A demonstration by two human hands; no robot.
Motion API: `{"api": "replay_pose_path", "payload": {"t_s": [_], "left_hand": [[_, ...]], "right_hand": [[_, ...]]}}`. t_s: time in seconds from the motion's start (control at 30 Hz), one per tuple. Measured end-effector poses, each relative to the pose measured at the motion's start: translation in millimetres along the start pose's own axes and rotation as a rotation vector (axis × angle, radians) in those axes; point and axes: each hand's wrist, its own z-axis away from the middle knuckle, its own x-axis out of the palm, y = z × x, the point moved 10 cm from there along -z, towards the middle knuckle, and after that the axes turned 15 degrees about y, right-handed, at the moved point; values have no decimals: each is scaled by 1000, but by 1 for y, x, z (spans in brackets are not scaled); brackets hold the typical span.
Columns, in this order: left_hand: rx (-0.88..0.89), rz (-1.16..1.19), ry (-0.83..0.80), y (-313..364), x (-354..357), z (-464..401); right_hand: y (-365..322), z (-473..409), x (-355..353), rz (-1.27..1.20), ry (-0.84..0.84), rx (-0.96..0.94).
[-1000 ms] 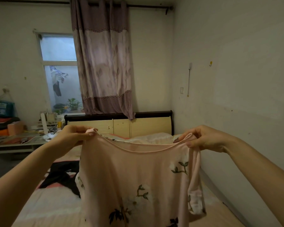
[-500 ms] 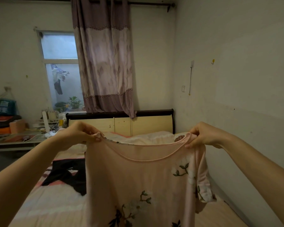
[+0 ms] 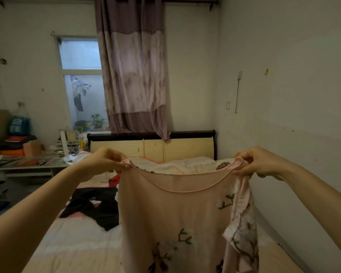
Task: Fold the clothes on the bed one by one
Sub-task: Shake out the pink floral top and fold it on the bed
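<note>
A pale pink top with a flower print (image 3: 173, 213) hangs in the air above the bed (image 3: 73, 245), spread wide at the neckline. My left hand (image 3: 106, 160) pinches its left shoulder and my right hand (image 3: 258, 162) pinches its right shoulder. One short sleeve dangles at the right. A black garment (image 3: 95, 205) lies crumpled on the bed to the left of the top, with a bit of red cloth (image 3: 114, 179) behind it. The top hides the bed's middle.
A wooden headboard (image 3: 152, 146) and pale pillows (image 3: 187, 164) are at the far end. The right wall (image 3: 293, 115) runs close along the bed. A cluttered desk (image 3: 26, 162) stands at the left, under a window with a purple curtain (image 3: 132, 71).
Both hands have moved a little further apart, so the neckline is stretched wider. The top has shifted slightly to the right.
</note>
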Motion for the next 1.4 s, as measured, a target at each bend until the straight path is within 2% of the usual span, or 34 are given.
{"api": "replay_pose_path", "payload": {"t_s": [0.23,0.4,0.5,0.6,0.8,1.1,1.4], "left_hand": [[-124,188,-53,-16,-1,3],[-116,206,-101,-25,-1,3],[-103,192,-44,-26,-5,0],[-77,124,8,-23,-7,-1],[-15,-1,140,-11,-13,-2],[39,39,93,-1,-7,0],[120,45,204,13,-23,1]], "right_hand": [[3,1,3,-38,-13,31],[1,3,5,-153,15,42],[1,3,8,-225,-7,55],[0,5,9,-183,-10,40],[-12,5,0,-149,145,-58],[-21,9,-5,-195,217,-83],[-30,8,-16,-203,335,-115]]}}
